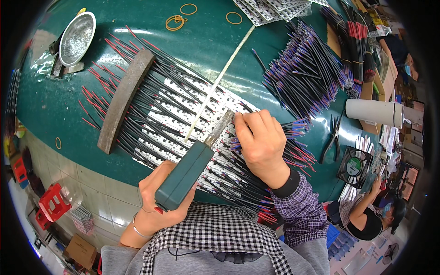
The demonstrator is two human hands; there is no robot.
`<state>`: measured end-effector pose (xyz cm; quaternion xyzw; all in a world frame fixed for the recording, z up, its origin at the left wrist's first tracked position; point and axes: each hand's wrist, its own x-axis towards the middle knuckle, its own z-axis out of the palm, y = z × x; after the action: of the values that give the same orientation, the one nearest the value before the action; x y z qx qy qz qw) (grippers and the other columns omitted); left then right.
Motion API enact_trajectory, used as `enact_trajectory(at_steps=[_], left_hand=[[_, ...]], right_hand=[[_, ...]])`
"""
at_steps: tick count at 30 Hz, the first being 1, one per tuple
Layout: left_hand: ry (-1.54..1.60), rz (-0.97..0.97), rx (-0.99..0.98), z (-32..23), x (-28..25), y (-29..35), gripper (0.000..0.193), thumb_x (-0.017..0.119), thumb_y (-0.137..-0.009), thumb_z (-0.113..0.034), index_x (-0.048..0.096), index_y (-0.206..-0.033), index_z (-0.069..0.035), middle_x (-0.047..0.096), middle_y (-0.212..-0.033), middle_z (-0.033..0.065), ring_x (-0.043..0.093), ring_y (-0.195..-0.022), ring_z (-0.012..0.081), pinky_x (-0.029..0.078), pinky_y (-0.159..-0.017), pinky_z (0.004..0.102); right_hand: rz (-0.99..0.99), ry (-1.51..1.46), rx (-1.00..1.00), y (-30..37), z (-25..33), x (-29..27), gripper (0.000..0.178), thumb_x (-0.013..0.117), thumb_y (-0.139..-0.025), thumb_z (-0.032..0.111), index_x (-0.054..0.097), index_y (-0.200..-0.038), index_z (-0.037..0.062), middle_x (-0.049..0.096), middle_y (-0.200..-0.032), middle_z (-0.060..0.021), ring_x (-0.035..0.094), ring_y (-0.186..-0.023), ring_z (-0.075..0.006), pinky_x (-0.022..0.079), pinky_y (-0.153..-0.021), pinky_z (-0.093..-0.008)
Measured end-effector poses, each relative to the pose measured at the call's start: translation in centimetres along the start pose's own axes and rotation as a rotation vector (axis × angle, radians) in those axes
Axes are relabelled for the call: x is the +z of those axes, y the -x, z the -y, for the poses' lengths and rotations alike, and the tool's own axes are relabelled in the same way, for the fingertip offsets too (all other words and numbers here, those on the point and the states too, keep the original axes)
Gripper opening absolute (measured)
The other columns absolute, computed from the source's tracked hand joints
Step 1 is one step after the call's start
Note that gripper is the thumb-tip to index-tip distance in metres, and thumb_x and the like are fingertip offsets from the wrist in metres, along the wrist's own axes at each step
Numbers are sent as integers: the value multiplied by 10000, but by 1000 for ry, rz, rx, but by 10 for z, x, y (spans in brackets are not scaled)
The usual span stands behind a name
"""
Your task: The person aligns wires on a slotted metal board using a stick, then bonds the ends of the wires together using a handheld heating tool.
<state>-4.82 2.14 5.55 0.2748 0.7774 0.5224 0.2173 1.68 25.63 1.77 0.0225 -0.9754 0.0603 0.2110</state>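
My left hand is wrapped round the green boxy handle of a soldering iron. Its silvery tip points up and right over the white circuit boards and ends close to my right fingertips. My right hand is closed in a pinch at the boards, apparently on a thin wire, whose end is hidden by the fingers. Rows of black wires with red ends fan out left from the boards. More black wires pass under and beside my right hand. A pale solder stick slants across the boards.
A curved grey bar lies over the left wires. A metal bowl stands far left, rubber bands at the back. To the right are a wire pile, pliers, a white bottle and a fan. A co-worker sits beyond.
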Motion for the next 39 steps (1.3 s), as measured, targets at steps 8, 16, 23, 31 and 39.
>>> enact_trajectory(at_steps=[8, 16, 23, 31, 39], left_hand=[[28, -69, -37, 11, -4, 22, 277, 766, -755, 10, 713, -1016, 88, 706, -924, 196, 710, -736, 267, 562, -668, 311], [55, -127, -4, 15, -6, 24, 328, 778, -786, -15, 706, -1089, 86, 723, -962, 194, 725, -782, 266, 575, -733, 326], [64, -148, 5, 20, -6, 26, 346, 786, -786, -20, 704, -1103, 88, 730, -964, 185, 728, -795, 251, 575, -726, 318], [80, -158, -27, 19, -3, 28, 324, 776, -756, 6, 710, -1061, 95, 729, -954, 190, 726, -794, 249, 577, -726, 314], [27, -116, 26, 21, -1, 25, 279, 763, -723, 40, 717, -995, 84, 706, -892, 175, 691, -717, 255, 554, -648, 313]], right_hand=[[14, -31, 14, 1, -1, -1, 231, 644, -742, 79, 678, -943, -32, 565, -861, -86, 566, -787, -237, 455, -618, -347], [-54, -329, 266, 3, 1, -39, 584, 724, -634, -90, 707, -1212, -11, 562, -872, -113, 589, -801, -273, 512, -713, -381], [68, -300, 262, 0, 2, -28, 747, 696, -587, -151, 642, -1322, -31, 535, -918, -130, 564, -828, -291, 497, -728, -374], [36, -259, 143, 9, 0, -16, 563, 664, -551, -106, 713, -1107, -33, 624, -943, -99, 618, -837, -272, 519, -702, -375], [29, -238, 112, 6, 2, -13, 413, 684, -616, -71, 714, -1024, -21, 643, -905, -83, 625, -813, -259, 519, -690, -365]])
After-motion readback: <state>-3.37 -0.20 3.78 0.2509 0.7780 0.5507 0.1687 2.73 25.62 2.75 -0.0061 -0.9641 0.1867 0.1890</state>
